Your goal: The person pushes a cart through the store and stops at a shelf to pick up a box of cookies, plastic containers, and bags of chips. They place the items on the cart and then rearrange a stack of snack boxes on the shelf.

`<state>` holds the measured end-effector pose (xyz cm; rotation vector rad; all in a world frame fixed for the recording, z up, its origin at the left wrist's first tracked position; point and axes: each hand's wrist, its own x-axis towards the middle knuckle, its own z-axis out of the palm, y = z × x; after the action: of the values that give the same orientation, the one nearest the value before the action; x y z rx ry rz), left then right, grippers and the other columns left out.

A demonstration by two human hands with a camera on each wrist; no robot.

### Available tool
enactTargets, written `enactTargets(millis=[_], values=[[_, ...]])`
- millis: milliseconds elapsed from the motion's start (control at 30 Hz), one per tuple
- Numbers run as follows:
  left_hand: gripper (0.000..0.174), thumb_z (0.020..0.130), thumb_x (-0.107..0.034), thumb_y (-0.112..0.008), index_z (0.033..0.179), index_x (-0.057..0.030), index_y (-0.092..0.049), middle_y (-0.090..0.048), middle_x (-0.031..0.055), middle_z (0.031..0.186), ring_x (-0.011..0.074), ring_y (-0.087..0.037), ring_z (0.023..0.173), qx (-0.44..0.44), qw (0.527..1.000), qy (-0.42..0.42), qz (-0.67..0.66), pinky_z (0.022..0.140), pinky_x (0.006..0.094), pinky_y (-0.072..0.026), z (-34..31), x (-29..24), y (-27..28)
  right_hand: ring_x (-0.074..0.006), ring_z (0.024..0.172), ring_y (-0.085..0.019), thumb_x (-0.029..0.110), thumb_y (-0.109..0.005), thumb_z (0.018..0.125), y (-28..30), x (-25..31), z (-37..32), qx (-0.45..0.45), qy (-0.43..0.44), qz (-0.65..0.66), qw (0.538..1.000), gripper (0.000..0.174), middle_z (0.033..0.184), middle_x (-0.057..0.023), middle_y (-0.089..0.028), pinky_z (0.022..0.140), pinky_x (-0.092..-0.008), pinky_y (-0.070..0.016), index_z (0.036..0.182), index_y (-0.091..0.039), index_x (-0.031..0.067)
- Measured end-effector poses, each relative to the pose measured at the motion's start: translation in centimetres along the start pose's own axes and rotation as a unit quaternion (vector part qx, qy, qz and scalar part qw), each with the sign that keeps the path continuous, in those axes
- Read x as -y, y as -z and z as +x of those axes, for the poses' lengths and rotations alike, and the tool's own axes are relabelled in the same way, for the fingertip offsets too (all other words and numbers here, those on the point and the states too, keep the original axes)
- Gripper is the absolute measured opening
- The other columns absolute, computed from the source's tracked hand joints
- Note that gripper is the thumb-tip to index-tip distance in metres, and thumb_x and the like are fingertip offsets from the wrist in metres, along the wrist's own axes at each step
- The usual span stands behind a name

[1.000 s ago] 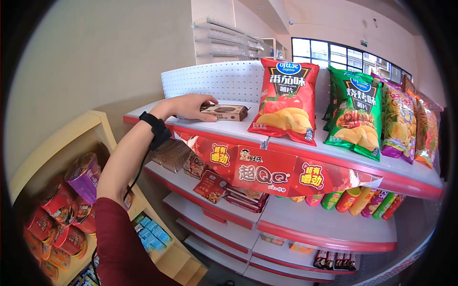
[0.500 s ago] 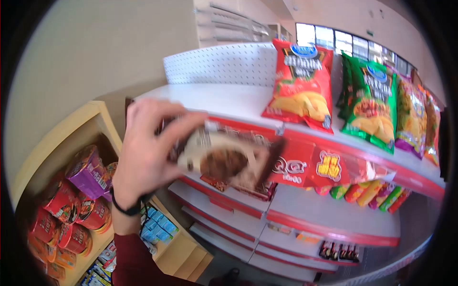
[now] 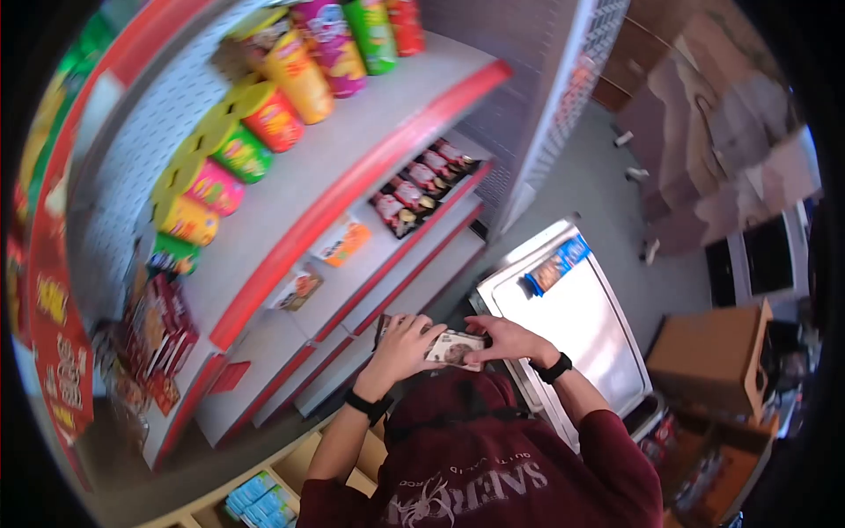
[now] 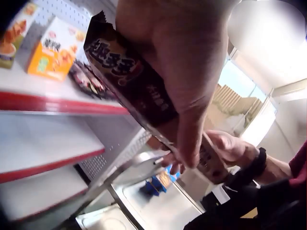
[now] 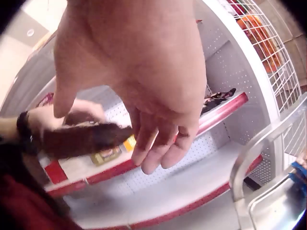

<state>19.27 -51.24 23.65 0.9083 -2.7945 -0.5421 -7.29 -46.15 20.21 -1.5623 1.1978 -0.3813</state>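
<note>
My left hand grips a brown packet of cookies in front of my body, thumb along one side. Dark ends and a cookie picture show on this packet. In the left wrist view, light lettering covers the dark end of the packet. At the other end is my right hand, thumb and fingers spread around it. The right wrist view shows the right hand with loose fingers and a gap between thumb and fingertips, the packet's dark end close to them.
A metal cart stands at the right, with a blue snack packet on its top. Shelves on the left hold colourful snack canisters and a box of dark-wrapped snacks. A cardboard box stands beyond the cart.
The left hand has lifted the cookie packet off the top shelf and brought it to the body. My right hand has come into view at the packet. The head view has turned right and down.
</note>
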Motion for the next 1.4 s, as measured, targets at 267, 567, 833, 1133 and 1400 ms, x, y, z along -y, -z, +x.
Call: enactTargets(millis=[267, 567, 833, 1133, 1400], values=[[0.067, 0.073, -0.032, -0.082, 0.133, -0.0123, -0.057, -0.055, 0.0093, 0.122, 0.0312, -0.050, 0.122, 0.071, 0.992, -0.103, 0.004, 0.112, 0.0487, -0.0324, 9.3, -3.9, -6.3, -0.0437, 0.092, -0.067, 0.040, -0.081, 0.069, -1.6, -6.4, -4.5, -0.148, -0.172, -0.122, 0.966, 0.074, 0.096, -0.0272, -0.068, 0.081, -0.0479, -0.0535, 0.120, -0.051, -0.0039], [0.053, 0.086, -0.026, -0.072, 0.130, -0.0038, -0.055, -0.058, 0.0181, 0.126, 0.0384, -0.055, 0.118, 0.007, 0.978, 0.189, -0.091, 0.099, 0.0471, -0.0438, -2.1, 4.2, -5.3, -0.0401, 0.091, -0.070, 0.048, -0.074, 0.073, 2.3, -17.9, -1.8, -0.549, -0.399, 0.180, 0.712, 0.067, 0.093, -0.0293, -0.070, 0.083, -0.0430, -0.0534, 0.101, -0.064, -0.0125], [0.050, 0.087, -0.027, -0.071, 0.128, -0.0012, -0.056, -0.059, 0.0228, 0.122, 0.0410, -0.055, 0.116, 0.023, 0.919, 0.380, -0.105, 0.099, 0.0457, -0.0445, -16.4, 5.3, -5.1, -0.0438, 0.102, -0.067, 0.049, -0.080, 0.072, 5.5, -22.3, 6.6, -0.638, -0.466, 0.148, 0.595, 0.075, 0.106, -0.0317, -0.067, 0.092, -0.0464, -0.0526, 0.107, -0.058, -0.0132], [0.052, 0.089, -0.029, -0.070, 0.129, 0.0003, -0.055, -0.061, 0.0223, 0.123, 0.0398, -0.057, 0.118, -0.010, 0.885, 0.445, -0.139, 0.100, 0.0434, -0.0465, -19.6, 3.5, -5.0, -0.0461, 0.110, -0.062, 0.070, -0.068, 0.077, 3.1, -28.0, 8.3, -0.600, -0.408, 0.113, 0.678, 0.097, 0.113, -0.0335, -0.063, 0.095, -0.0467, -0.0497, 0.116, -0.043, -0.0145], [0.047, 0.095, -0.031, -0.062, 0.132, -0.0042, -0.053, -0.062, 0.0185, 0.126, 0.0358, -0.059, 0.116, -0.076, 0.855, 0.480, -0.180, 0.099, 0.0435, -0.0481, -22.9, 3.8, -3.2, -0.0428, 0.077, -0.068, 0.068, -0.055, 0.089, 0.8, -26.4, 5.2, -0.560, -0.351, -0.244, 0.710, 0.090, 0.089, -0.0283, -0.066, 0.059, -0.0489, -0.0542, 0.122, -0.052, -0.0165]])
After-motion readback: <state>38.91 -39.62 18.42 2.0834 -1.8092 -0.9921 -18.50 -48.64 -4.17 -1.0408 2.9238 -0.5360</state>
